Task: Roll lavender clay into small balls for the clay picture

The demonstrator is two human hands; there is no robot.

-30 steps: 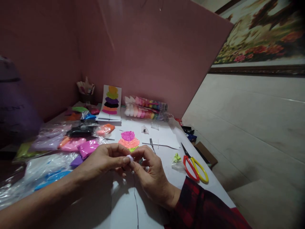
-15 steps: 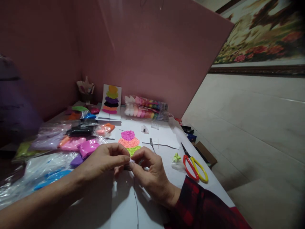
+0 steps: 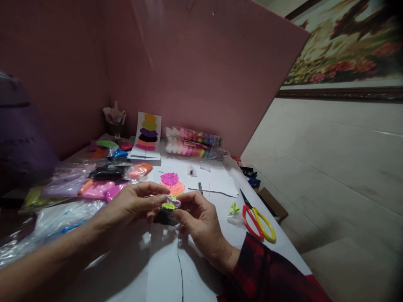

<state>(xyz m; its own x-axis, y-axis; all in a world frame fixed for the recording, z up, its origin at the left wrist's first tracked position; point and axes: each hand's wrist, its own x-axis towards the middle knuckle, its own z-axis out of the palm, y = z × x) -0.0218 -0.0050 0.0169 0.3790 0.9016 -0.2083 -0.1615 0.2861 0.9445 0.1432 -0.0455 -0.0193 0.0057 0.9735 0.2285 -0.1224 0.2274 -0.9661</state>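
Note:
A small strip of pale lilac clay (image 3: 174, 202) is stretched between my two hands, above the clay picture. My left hand (image 3: 138, 203) pinches one end between thumb and fingertips. My right hand (image 3: 200, 222) has its thumb and forefinger curled at the other end, closed around it. Below lies the paper with layered clay: a magenta part (image 3: 169, 179), a coral part (image 3: 176, 187), a lime-green part partly hidden by the fingers, and a black textured part (image 3: 166, 216). A thin dark line (image 3: 180, 264) runs down the paper from it.
Scissors (image 3: 258, 218) with red and yellow handles lie at right, beside lime-green clay (image 3: 234, 208) on plastic. Bagged clay (image 3: 107, 173) crowds the left side. A card with coloured layers (image 3: 146, 136) leans at the back, near packs of clay (image 3: 193, 142).
My fingertips have parted slightly, so the lilac strip shows longer between them. The black clay part beneath is now visible. The camera view has shifted a little.

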